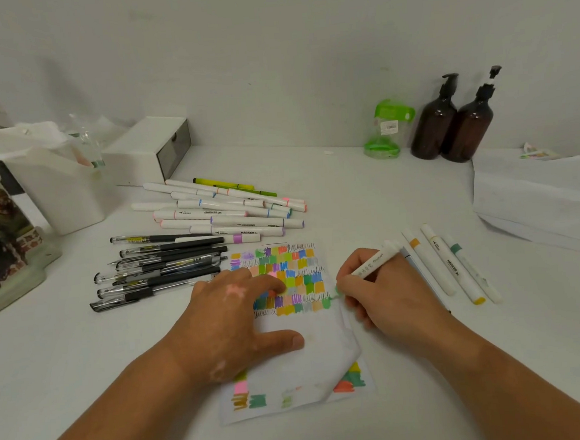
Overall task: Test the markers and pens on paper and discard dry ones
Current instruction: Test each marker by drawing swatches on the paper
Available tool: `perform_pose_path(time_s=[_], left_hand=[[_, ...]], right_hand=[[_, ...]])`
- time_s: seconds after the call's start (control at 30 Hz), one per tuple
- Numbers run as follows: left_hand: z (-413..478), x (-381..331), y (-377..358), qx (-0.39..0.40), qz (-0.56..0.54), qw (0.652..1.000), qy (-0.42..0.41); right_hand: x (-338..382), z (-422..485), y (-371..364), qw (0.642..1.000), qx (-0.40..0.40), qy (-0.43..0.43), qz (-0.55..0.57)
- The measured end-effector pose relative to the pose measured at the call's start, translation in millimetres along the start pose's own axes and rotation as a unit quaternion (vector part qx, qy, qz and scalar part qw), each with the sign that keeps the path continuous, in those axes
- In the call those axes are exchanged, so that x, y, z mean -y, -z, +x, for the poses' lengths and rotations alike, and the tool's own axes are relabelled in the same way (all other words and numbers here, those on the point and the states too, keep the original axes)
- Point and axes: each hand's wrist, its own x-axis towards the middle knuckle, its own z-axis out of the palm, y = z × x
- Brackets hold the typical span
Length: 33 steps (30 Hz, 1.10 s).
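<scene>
White worktop (383, 192), paper (308, 359) crowded with swatches. Right grip (386, 295) pinches a green marker (370, 264), tip at the paper's edge; left grip (230, 313), fingers flat, pins it. Testing looks well along; a few markers (453, 265) wait alongside.

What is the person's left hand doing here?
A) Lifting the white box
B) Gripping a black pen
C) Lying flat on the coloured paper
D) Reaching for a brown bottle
C: the left hand rests with its fingers spread on the paper, while the right hand holds a marker with its green tip at the paper's edge.
</scene>
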Motion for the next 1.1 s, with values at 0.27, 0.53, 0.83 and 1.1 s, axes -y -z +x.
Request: perform_pose_path(time_s=[0.27,0.53,0.83,1.1], left_hand=[[-1.8,-1.1,0.5,-0.012,-0.016,1.0,0.007],[3.6,-1.3,7.4,-0.168,-0.319,0.931,0.053],[0.2,-2.2,7.5,-0.094,-0.364,0.926,0.031],[-4.5,-9.7,7.5,-0.087,-0.36,0.928,-0.026]], right_hand=[[1.9,0.5,1.4,0.998,-0.061,0.018,0.028],[9.2,-3.1,2.5,0.982,-0.067,0.062,0.165],[9.6,-4.6,0.2,0.978,-0.04,0.093,0.183],[11.2,-5.8,0.5,0.962,0.005,0.122,0.244]])
